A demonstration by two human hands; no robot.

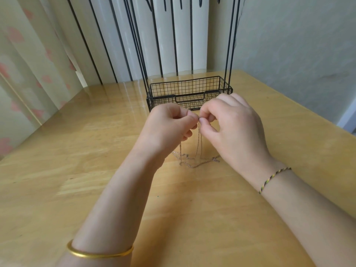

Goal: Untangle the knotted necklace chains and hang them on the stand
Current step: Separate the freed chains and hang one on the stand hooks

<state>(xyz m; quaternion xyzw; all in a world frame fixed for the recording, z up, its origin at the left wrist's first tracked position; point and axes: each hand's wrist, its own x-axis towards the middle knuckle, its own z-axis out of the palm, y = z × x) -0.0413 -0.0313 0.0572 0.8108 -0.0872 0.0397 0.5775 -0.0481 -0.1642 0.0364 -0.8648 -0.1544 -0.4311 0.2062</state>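
I have the necklace chains (198,149) pinched up off the table (96,151), my left hand (169,126) and right hand (231,124) meeting fingertip to fingertip at one spot on the strands, each grip closed on the fine metal there. From that pinch several thin strands hang straight down, and their lower loops lie in a loose sprawl on the wood just beneath my hands, with what looks like a small pendant or clasp (215,159) among them; the links are too fine for me to tell where the knot sits or how many chains there are. The stand (189,91) is just behind my hands, its wire basket base bare as far as I can see, and its dark uprights run up out of view; the hooks at the top edge show nothing hanging from them. So I judge I am at the untangling stage: the strands are not yet separated, no chain has been hung, and all the hanging is left to do.
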